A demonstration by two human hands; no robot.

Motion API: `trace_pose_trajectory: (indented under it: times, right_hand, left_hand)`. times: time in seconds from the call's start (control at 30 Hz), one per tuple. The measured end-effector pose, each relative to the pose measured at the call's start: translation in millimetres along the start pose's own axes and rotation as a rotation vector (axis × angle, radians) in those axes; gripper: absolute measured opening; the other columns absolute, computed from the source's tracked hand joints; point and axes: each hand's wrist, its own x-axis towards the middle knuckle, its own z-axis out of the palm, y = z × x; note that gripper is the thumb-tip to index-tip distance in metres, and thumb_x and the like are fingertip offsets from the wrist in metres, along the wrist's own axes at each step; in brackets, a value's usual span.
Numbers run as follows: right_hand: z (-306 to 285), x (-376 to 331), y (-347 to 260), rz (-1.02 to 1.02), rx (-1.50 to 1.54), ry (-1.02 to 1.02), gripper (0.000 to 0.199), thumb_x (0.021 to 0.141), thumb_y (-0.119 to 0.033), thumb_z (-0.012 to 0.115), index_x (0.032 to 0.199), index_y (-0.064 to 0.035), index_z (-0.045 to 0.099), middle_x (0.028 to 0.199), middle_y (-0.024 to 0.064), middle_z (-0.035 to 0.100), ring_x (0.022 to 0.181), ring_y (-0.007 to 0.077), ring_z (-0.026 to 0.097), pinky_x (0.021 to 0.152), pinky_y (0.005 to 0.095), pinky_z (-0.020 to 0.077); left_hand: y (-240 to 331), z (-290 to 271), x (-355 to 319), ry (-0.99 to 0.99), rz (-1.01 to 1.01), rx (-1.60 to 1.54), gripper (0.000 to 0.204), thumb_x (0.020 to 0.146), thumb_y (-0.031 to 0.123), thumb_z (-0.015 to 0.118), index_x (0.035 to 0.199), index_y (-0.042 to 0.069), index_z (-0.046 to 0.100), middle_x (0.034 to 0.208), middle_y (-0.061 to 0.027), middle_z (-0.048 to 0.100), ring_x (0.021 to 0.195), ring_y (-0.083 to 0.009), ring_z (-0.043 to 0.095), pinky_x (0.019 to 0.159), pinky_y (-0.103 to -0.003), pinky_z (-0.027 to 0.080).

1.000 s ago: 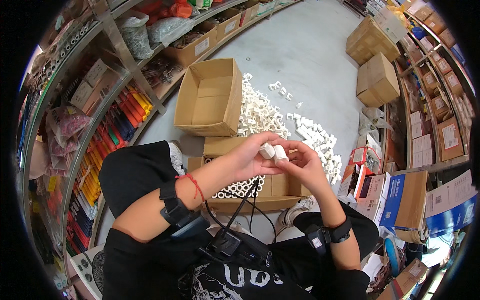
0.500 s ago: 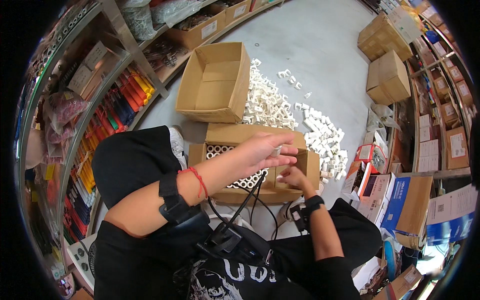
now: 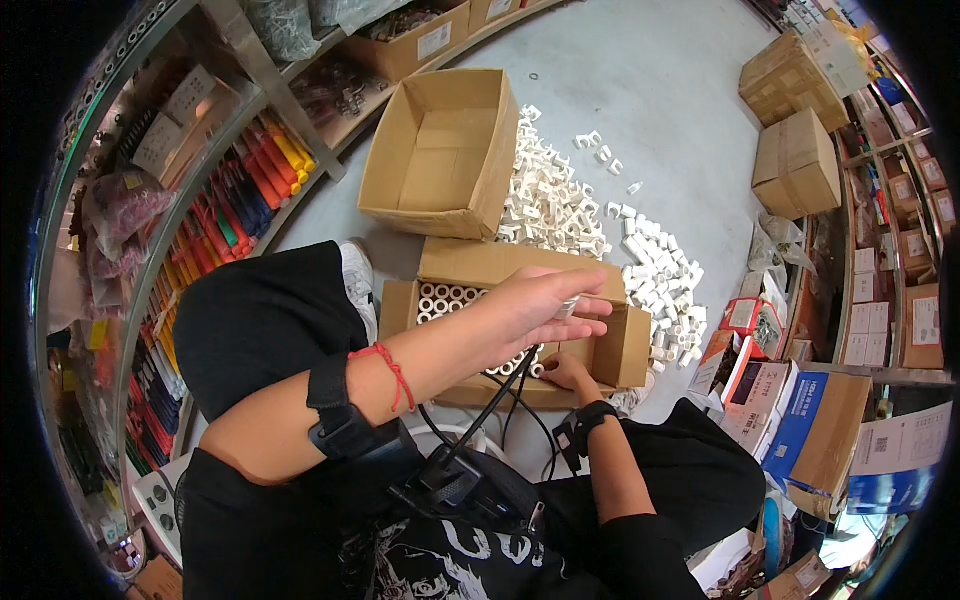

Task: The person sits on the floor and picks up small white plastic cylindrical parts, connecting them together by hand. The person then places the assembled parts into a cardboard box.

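My left hand (image 3: 550,305) hovers over the open cardboard carton (image 3: 628,345), a white pipe fitting (image 3: 568,307) gripped between thumb and fingers. Inside the carton, my right hand (image 3: 570,374) pinches a white pipe fitting (image 3: 539,370) at the end of a row. Rows of white round fittings (image 3: 440,300) stand on end in the carton's left and middle part, their ring-shaped openings facing up. My left forearm hides some of these rows. Past the carton's right side lies a loose heap of white tubular fittings (image 3: 660,275) on the floor.
An open brown box (image 3: 430,150) lies beyond the carton, beside a pile of white pipe clips (image 3: 550,205). Shelves with coloured-handled tools (image 3: 215,220) curve along the left. Closed cartons (image 3: 797,163) and a blue box (image 3: 800,420) stand at right. Black cables (image 3: 510,400) hang before me.
My right hand has moved left and down into the carton, to the end of the fitting rows. My left hand has shifted slightly right, still holding its fitting. The view has shifted a little.
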Motion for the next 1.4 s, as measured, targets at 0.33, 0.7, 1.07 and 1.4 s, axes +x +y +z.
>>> trace_pose_trajectory:
  times: [0.33, 0.7, 1.07, 1.4]
  right_hand:
    - [3, -3, -15, -0.087, 0.01, -0.02, 0.026, 0.063, -0.02, 0.067, 0.083, -0.0034, 0.063, 0.078, 0.0122, 0.063, 0.072, 0.023, 0.06, 0.066, 0.0317, 0.0466]
    - [-89, -20, -98, -0.305, 1.205, 0.088, 0.022, 0.081, -0.018, 0.056, 0.097, -0.0036, 0.054, 0.089, 0.0007, 0.057, 0.074, 0.006, 0.054, 0.06, 0.0178, 0.0439]
    - [-101, -31, -100, -0.476, 1.211, 0.041, 0.028, 0.075, -0.007, 0.061, 0.101, 0.0016, 0.053, 0.09, 0.0099, 0.06, 0.08, 0.014, 0.058, 0.072, 0.0246, 0.0468]
    - [-84, -15, -78, -0.356, 1.283, 0.043, 0.012, 0.074, -0.007, 0.062, 0.075, -0.0042, 0.051, 0.104, 0.01, 0.056, 0.077, 0.0123, 0.057, 0.065, 0.0219, 0.047]
  left_hand:
    - [-4, -7, 5, 0.058, 0.017, 0.051, 0.04, 0.083, 0.032, 0.053, 0.106, 0.0, 0.045, 0.104, -0.0125, 0.053, 0.087, -0.0164, 0.057, 0.074, -0.021, 0.048]
    - [-23, -55, 67, 0.195, -0.105, 0.261, 0.022, 0.086, 0.022, 0.048, 0.102, 0.007, 0.049, 0.093, -0.0054, 0.052, 0.081, -0.013, 0.053, 0.07, -0.022, 0.048]
    - [-41, -76, 109, 0.094, -0.185, 0.292, 0.045, 0.085, 0.014, 0.049, 0.125, 0.011, 0.03, 0.101, -0.0056, 0.051, 0.081, -0.0099, 0.051, 0.066, -0.019, 0.045]
    - [-61, -97, 139, 0.015, -0.19, 0.298, 0.054, 0.083, 0.009, 0.051, 0.128, 0.006, 0.02, 0.114, -0.0132, 0.046, 0.096, -0.0174, 0.052, 0.079, -0.026, 0.046]
